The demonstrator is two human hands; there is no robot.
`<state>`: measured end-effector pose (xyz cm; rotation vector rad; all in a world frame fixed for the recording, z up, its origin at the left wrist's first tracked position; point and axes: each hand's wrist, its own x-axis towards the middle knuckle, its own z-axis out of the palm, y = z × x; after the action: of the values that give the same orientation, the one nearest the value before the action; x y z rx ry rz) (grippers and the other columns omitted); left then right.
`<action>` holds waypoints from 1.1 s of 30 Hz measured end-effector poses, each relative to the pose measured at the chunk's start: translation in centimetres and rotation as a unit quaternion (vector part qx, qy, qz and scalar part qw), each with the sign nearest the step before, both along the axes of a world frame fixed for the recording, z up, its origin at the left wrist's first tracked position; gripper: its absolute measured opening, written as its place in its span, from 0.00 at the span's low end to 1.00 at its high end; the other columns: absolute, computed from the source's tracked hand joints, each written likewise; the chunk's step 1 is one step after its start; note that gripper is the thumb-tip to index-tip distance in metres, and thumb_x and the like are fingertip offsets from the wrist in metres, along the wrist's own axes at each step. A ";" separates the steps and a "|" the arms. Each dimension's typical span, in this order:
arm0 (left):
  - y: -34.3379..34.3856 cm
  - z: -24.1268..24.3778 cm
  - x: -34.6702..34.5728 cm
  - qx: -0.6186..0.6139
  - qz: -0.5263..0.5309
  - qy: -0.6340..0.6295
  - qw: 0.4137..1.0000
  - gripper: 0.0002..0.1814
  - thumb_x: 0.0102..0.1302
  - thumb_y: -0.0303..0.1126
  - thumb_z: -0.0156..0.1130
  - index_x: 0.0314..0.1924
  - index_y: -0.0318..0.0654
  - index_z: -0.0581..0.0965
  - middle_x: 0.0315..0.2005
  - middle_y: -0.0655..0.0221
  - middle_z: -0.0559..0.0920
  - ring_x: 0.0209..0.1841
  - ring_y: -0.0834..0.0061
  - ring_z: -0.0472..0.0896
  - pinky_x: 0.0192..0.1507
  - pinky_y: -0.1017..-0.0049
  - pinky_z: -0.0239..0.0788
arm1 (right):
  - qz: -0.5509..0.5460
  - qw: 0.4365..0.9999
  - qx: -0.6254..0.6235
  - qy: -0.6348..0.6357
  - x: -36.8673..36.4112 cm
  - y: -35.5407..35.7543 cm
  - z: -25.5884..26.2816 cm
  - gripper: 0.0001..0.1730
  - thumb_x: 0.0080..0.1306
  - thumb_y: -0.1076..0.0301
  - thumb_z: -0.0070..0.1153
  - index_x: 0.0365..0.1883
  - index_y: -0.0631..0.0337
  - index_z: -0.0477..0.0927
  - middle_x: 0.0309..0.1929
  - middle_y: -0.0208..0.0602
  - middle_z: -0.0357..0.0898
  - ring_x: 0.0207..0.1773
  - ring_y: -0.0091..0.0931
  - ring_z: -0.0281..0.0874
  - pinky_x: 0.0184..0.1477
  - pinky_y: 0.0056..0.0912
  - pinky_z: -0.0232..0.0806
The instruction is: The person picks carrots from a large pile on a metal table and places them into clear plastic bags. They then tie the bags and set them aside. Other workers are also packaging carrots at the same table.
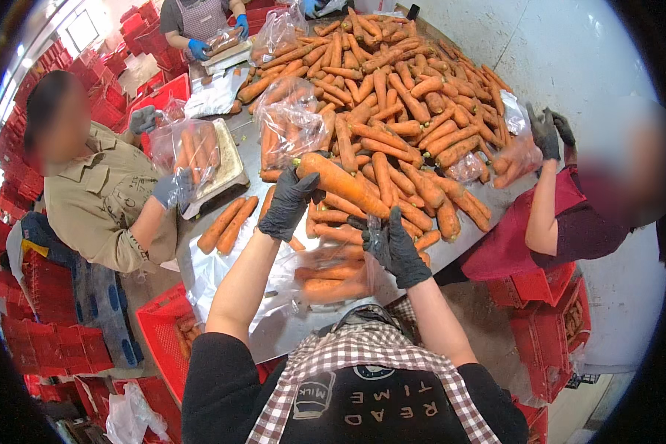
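My left hand (287, 206), in a black glove, grips a large carrot (345, 185) near its thick end. The carrot slants down to the right, its thin end close to my right fingertips. My right hand (400, 252), gloved in black too, holds the rim of a clear plastic bag (373, 261). Several carrots (333, 272) lie inside this bag, which rests on the metal table (244, 327) in front of me and looks blurred. Beyond both hands rises a big heap of loose carrots (399, 94).
At left, a person in a tan shirt (105, 188) handles a bag of carrots (194, 147) on a scale (225, 166). A person in a dark red apron (510, 233) stands at right. Flat plastic bags (211, 277) and two carrots (230, 225) lie left. Red crates (158, 327) flank the table.
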<state>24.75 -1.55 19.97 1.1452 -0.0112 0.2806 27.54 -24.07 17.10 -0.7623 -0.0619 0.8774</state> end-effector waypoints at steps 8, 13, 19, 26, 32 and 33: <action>-2.0 -1.7 -3.3 -0.151 0.008 0.022 0.988 0.22 0.70 0.40 0.43 0.59 0.36 0.65 0.50 0.66 0.72 0.51 0.73 0.72 0.53 0.75 0.65 | -0.163 0.977 -0.080 -0.112 -2.9 0.3 -0.4 0.18 0.69 0.53 0.43 0.42 0.60 0.73 0.27 0.30 0.75 0.23 0.15 0.66 0.26 0.16 0.62; -1.8 -3.9 -5.2 -0.111 0.082 0.034 0.990 0.22 0.69 0.39 0.42 0.58 0.35 0.66 0.50 0.66 0.73 0.51 0.74 0.72 0.53 0.73 0.64 | -0.123 0.948 -0.163 -0.244 -3.4 -0.1 -0.7 0.20 0.70 0.56 0.40 0.48 0.63 0.73 0.27 0.29 0.75 0.25 0.15 0.66 0.28 0.16 0.61; -1.0 -3.8 -7.2 0.064 0.119 0.151 0.979 0.13 0.67 0.37 0.49 0.42 0.35 0.75 0.34 0.72 0.76 0.36 0.78 0.74 0.40 0.77 0.67 | -0.093 0.956 -0.162 -0.225 -3.2 -1.5 -0.6 0.22 0.70 0.55 0.39 0.48 0.65 0.73 0.28 0.30 0.75 0.27 0.17 0.70 0.29 0.17 0.63; 3.6 -7.8 -8.5 0.419 0.276 -0.010 0.865 0.10 0.65 0.31 0.51 0.27 0.32 0.72 0.22 0.73 0.71 0.28 0.81 0.66 0.30 0.76 0.61 | -0.041 0.944 -0.118 -0.306 -2.4 -0.4 -2.5 0.18 0.70 0.58 0.42 0.47 0.63 0.73 0.29 0.28 0.76 0.29 0.15 0.68 0.32 0.17 0.64; 2.5 -8.0 -6.5 0.233 0.303 0.052 0.923 0.09 0.64 0.28 0.52 0.26 0.33 0.70 0.22 0.73 0.70 0.28 0.82 0.66 0.30 0.78 0.60 | -0.029 0.948 -0.143 -0.284 -2.2 0.5 -3.5 0.19 0.69 0.61 0.44 0.52 0.63 0.70 0.35 0.28 0.74 0.33 0.16 0.69 0.35 0.18 0.65; 2.8 -8.8 -6.1 0.236 0.325 0.039 0.915 0.11 0.64 0.28 0.52 0.24 0.33 0.69 0.20 0.74 0.69 0.25 0.82 0.64 0.27 0.78 0.58 | -0.030 0.951 -0.132 -0.278 -2.5 0.6 -2.7 0.19 0.69 0.61 0.45 0.53 0.63 0.70 0.36 0.28 0.75 0.34 0.16 0.70 0.37 0.18 0.65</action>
<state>18.69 1.27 11.21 1.6228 0.4005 0.8573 25.00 -23.46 14.41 -1.2430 -0.4252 0.5966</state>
